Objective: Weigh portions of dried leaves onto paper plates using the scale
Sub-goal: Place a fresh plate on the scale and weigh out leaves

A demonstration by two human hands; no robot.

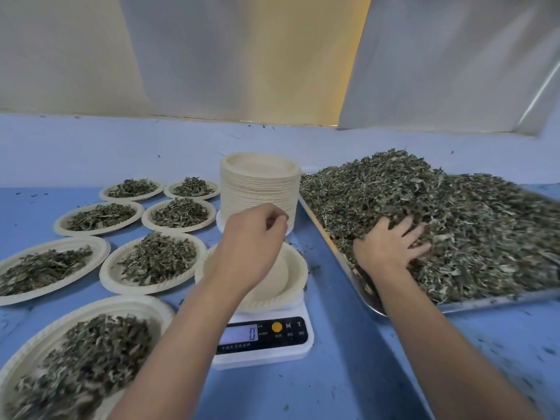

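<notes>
A white digital scale (266, 338) sits at the centre front, its display reading 0. An empty paper plate (291, 277) lies on it. My left hand (251, 247) hovers above that plate with fingers loosely curled and nothing visible in them. A tall stack of paper plates (260, 183) stands just behind. To the right, a metal tray (485, 303) holds a big heap of dried leaves (454, 219). My right hand (391, 247) lies on the heap's near left side, fingers spread and dug into the leaves.
Several paper plates with leaf portions (157, 259) cover the blue table (342, 374) on the left. A pale wall and white sheeting rise behind. Leaf crumbs are scattered over the table top.
</notes>
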